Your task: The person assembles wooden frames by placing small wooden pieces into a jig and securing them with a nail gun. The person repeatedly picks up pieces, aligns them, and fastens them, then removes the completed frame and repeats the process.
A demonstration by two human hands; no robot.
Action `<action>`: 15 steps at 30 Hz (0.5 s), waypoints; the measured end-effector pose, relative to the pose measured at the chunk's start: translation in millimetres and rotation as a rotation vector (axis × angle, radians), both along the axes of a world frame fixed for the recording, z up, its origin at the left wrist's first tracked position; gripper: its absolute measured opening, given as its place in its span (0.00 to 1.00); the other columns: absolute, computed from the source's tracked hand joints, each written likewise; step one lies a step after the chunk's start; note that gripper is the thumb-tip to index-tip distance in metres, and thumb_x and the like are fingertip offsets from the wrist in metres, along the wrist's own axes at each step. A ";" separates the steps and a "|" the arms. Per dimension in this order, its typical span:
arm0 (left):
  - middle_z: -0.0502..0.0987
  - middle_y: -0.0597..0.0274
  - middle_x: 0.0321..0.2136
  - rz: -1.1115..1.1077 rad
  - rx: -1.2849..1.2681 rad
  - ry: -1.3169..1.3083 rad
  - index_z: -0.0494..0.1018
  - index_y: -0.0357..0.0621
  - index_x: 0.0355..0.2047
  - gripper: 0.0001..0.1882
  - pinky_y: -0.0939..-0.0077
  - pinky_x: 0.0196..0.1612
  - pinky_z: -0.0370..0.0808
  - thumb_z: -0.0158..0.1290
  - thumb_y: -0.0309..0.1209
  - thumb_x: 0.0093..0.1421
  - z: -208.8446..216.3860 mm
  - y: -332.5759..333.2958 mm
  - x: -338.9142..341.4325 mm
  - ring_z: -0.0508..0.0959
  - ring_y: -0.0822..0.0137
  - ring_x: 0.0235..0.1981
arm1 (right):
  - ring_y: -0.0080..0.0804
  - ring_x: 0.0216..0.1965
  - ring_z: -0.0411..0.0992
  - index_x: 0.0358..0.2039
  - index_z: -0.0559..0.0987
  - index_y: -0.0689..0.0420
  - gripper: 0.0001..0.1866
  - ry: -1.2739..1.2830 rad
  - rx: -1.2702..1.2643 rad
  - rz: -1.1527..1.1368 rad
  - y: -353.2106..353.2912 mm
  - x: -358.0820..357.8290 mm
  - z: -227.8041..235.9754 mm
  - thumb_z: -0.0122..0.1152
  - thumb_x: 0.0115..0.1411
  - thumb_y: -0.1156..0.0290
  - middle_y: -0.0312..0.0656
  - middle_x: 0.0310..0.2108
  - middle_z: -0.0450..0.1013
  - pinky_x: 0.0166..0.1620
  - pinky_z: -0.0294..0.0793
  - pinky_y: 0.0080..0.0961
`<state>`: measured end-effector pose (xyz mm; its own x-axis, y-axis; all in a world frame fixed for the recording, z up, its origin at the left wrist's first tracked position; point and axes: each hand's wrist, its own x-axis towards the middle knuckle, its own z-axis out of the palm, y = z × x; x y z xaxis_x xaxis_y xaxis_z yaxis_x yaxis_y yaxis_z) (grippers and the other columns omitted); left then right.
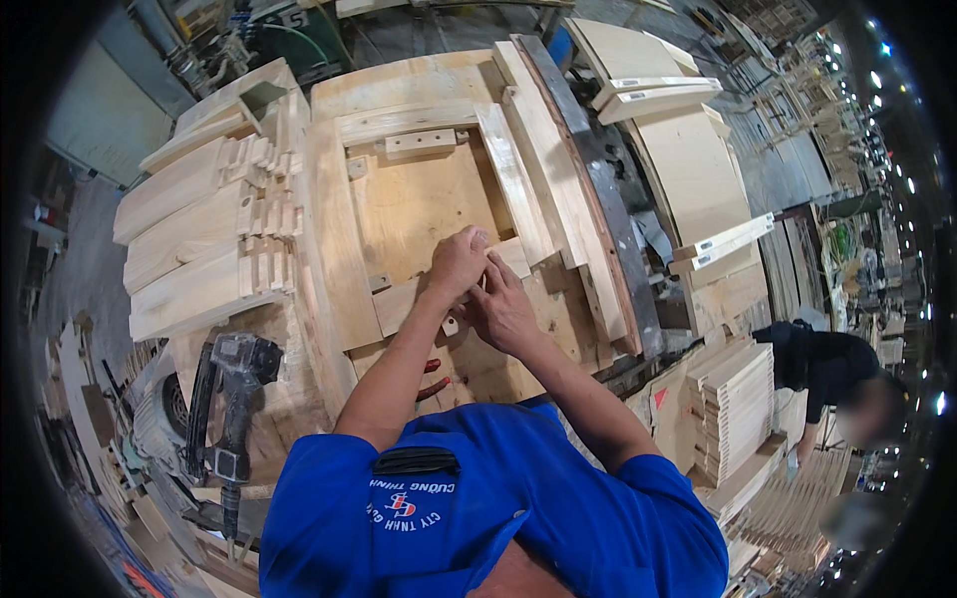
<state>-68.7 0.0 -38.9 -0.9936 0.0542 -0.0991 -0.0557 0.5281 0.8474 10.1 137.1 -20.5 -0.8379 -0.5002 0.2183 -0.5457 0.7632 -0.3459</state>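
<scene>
A pale wooden frame (357, 229) lies on the workbench in front of me, with a plywood base (419, 209) showing inside it. Both my hands meet over its near rail (399, 307), toward the right corner. My left hand (459, 263) is closed, its fingers bent down at the rail. Just below, my right hand (501, 311) is closed too, its fingertips drawn up against the left fingers. Whatever is between the fingers is hidden. A drilled wooden block (421, 143) sits against the frame's far rail. Red tool handles (433, 381) stick out near my shirt.
To the left lie stacked notched wooden boards (189, 244) and a nail gun (239, 384). Long wooden strips (558, 169) and a dark metal beam (608, 189) border the right. Beyond are more panels (688, 149); a bent-over person (837, 364) stands at far right.
</scene>
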 end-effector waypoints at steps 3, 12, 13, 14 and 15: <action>0.87 0.46 0.43 -0.015 0.001 -0.013 0.81 0.41 0.51 0.17 0.57 0.52 0.81 0.48 0.37 0.72 3.9 -0.5 1.1 0.87 0.48 0.46 | 0.66 0.72 0.59 0.65 0.76 0.51 0.32 -0.011 0.019 -0.003 1.9 0.7 -2.9 0.69 0.63 0.55 0.60 0.68 0.63 0.71 0.63 0.55; 0.83 0.42 0.48 -0.134 -0.141 0.022 0.78 0.42 0.57 0.20 0.51 0.56 0.77 0.50 0.39 0.72 33.1 -8.9 33.4 0.82 0.42 0.51 | 0.64 0.71 0.60 0.61 0.78 0.57 0.30 -0.166 -0.092 0.070 14.7 75.8 17.9 0.71 0.60 0.61 0.59 0.67 0.65 0.73 0.62 0.53; 0.83 0.43 0.49 -0.140 -0.166 0.077 0.77 0.42 0.58 0.20 0.50 0.57 0.76 0.50 0.39 0.72 27.7 -10.2 40.3 0.81 0.42 0.52 | 0.65 0.70 0.61 0.61 0.77 0.56 0.30 -0.182 -0.123 0.078 19.9 88.6 19.4 0.71 0.59 0.62 0.59 0.66 0.66 0.72 0.63 0.53; 0.82 0.44 0.50 -0.123 -0.199 0.118 0.77 0.42 0.59 0.20 0.50 0.57 0.76 0.51 0.39 0.72 22.4 -10.3 45.3 0.81 0.43 0.53 | 0.65 0.70 0.62 0.62 0.77 0.56 0.31 -0.198 -0.154 0.085 25.1 100.5 20.9 0.72 0.59 0.62 0.59 0.66 0.66 0.71 0.65 0.53; 0.82 0.44 0.51 -0.111 -0.231 0.163 0.76 0.42 0.59 0.21 0.50 0.57 0.76 0.51 0.39 0.72 20.5 -8.5 47.7 0.81 0.43 0.53 | 0.64 0.67 0.66 0.61 0.78 0.56 0.30 -0.202 -0.153 0.050 30.4 111.2 21.2 0.73 0.58 0.66 0.57 0.63 0.69 0.68 0.70 0.53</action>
